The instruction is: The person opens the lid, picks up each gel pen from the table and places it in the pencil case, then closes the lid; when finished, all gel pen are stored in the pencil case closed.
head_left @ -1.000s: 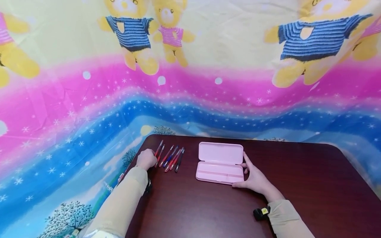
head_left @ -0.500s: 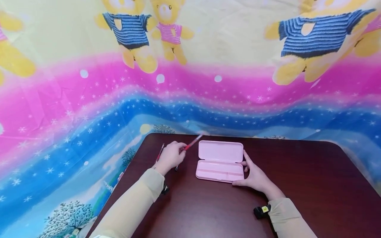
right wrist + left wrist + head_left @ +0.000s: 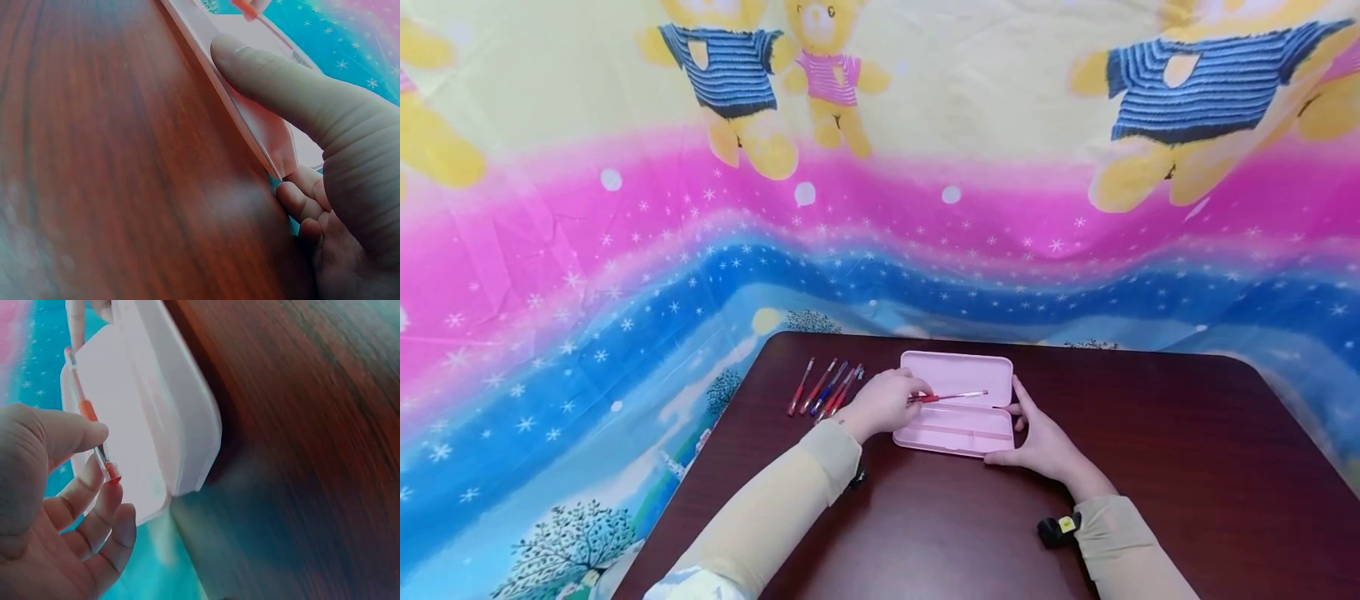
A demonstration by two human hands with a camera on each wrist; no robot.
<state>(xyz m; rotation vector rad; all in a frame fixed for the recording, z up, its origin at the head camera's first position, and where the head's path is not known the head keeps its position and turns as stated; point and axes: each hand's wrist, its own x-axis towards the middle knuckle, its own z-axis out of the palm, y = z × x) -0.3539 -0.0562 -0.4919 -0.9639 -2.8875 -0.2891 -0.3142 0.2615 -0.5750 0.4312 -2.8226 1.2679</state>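
1. Head view: centre of the frame, the left hand [image 3: 883, 402] pinches a red pen [image 3: 951, 397] by its near end, and the pen lies level over the open pink pencil case [image 3: 955, 433], just above the hinge line, lined up with the tray's long side so it would fit. The right hand [image 3: 1039, 442] rests with straight fingers against the case's right end, thumb along the front edge, likely bracing it on the dark wooden counter [image 3: 1150, 467]. A row of red and blue pens [image 3: 823, 387] lies left of centre, close beside the left hand. A teddy-bear cloth [image 3: 880, 167] fills the top of the frame.

2. Left wrist view: at lower left the left hand [image 3: 56, 506], thumb and fingers curled, grips the red pen [image 3: 87, 415], which points toward the upper left across the pencil case [image 3: 162, 425].

3. Right wrist view: at right the right hand [image 3: 325, 156] is relaxed, thumb laid flat along the pencil case [image 3: 250, 119] rim, fingers tucked at its corner; it holds nothing, only steadies.
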